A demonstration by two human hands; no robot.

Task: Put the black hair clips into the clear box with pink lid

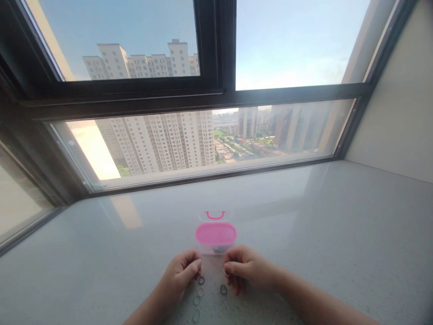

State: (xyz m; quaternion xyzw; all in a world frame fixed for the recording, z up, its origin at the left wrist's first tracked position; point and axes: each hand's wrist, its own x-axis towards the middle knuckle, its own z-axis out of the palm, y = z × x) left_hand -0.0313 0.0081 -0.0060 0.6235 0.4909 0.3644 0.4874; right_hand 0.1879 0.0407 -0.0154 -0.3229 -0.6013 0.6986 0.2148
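My right hand [248,268] is closed, with thumb and forefinger pinching a small pale hair tie [226,272]. My left hand [184,270] is also closed, thumb against forefinger; whatever sits in that pinch is too small to make out. Just below the left fingertips lies a dark hair tie [201,280], with a pale hair tie [200,292] and two greenish hair ties [196,300] in a column toward me. Another dark hair tie [223,290] rests near the right fingers. Beyond both hands stands a clear box with a pink lid [215,233], something dark inside it.
A clear piece with a pink handle [215,215] is behind the box. The pale speckled sill [304,225] spreads around the hands. A dark window frame [216,174] bounds it at the back, and a white wall [399,113] stands to the right.
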